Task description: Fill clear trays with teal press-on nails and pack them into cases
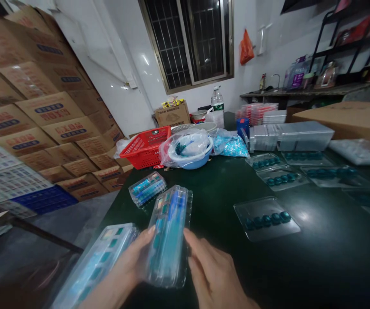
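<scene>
Between my two hands is a stack of clear plastic blister trays (168, 236) with blue and teal pieces inside, tilted over the dark green table. My left hand (130, 262) grips its left side, thumb along the edge. Against its right edge press the fingers of my right hand (212, 268). Beneath my left forearm lies another stack of filled trays (107, 253), partly covered by the arm. A shorter stack of trays (148, 189) rests just beyond the held one. To the right, a single clear tray (267, 219) holds a row of teal rounded pieces.
More trays with teal pieces (281, 178) lie at the right. Along the back stand a red basket (146, 148), a blue basin (193, 161), a bag of blue pieces (233, 146) and nested clear trays (304, 135). Cardboard boxes (53, 107) are piled on the left.
</scene>
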A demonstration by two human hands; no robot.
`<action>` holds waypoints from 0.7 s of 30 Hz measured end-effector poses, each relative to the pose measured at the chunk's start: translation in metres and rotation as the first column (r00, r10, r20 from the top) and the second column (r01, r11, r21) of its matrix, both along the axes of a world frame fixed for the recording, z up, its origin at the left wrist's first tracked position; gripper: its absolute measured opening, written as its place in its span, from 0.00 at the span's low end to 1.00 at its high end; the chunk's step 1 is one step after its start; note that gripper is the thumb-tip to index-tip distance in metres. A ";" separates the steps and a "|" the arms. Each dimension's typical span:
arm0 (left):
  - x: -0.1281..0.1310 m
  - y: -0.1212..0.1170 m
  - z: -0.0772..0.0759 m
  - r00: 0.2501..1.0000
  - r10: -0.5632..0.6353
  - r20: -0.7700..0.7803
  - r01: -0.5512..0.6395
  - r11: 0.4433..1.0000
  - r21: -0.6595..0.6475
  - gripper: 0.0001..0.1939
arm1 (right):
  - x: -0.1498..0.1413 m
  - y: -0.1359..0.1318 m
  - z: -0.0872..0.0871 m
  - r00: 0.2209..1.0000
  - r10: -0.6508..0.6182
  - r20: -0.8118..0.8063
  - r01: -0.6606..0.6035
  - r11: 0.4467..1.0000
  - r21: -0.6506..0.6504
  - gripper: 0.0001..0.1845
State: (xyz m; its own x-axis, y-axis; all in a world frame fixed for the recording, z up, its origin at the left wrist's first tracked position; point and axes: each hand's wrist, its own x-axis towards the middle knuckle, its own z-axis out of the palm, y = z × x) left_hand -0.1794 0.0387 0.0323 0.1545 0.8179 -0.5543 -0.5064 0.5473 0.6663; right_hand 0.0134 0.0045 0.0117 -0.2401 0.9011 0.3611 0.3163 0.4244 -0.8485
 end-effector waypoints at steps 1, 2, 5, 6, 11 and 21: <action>-0.001 -0.001 -0.001 1.000 -0.001 0.008 0.001 1.000 0.005 0.10 | -0.001 0.000 -0.001 1.000 0.006 0.008 -0.006 1.000 0.013 0.22; -0.002 -0.002 -0.002 1.000 -0.004 0.013 0.004 1.000 0.012 0.11 | -0.002 0.000 -0.001 1.000 0.012 0.016 -0.012 1.000 0.027 0.23; -0.005 -0.006 -0.006 1.000 0.006 0.008 -0.007 0.999 0.039 0.13 | -0.004 0.001 -0.003 0.999 0.023 0.040 -0.025 0.998 0.050 0.23; -0.006 -0.007 -0.007 1.000 0.012 0.000 -0.012 0.999 0.045 0.13 | -0.005 0.001 -0.003 0.999 0.026 0.046 -0.029 0.998 0.055 0.24; -0.011 -0.010 -0.012 0.999 0.034 -0.034 -0.030 0.994 0.108 0.10 | -0.008 -0.002 -0.003 0.998 0.008 0.057 -0.012 0.998 0.055 0.22; -0.014 -0.015 -0.023 0.961 0.064 -0.270 -0.030 0.991 0.128 0.22 | -0.005 0.009 -0.007 0.999 -0.014 -0.039 0.010 0.995 -0.101 0.15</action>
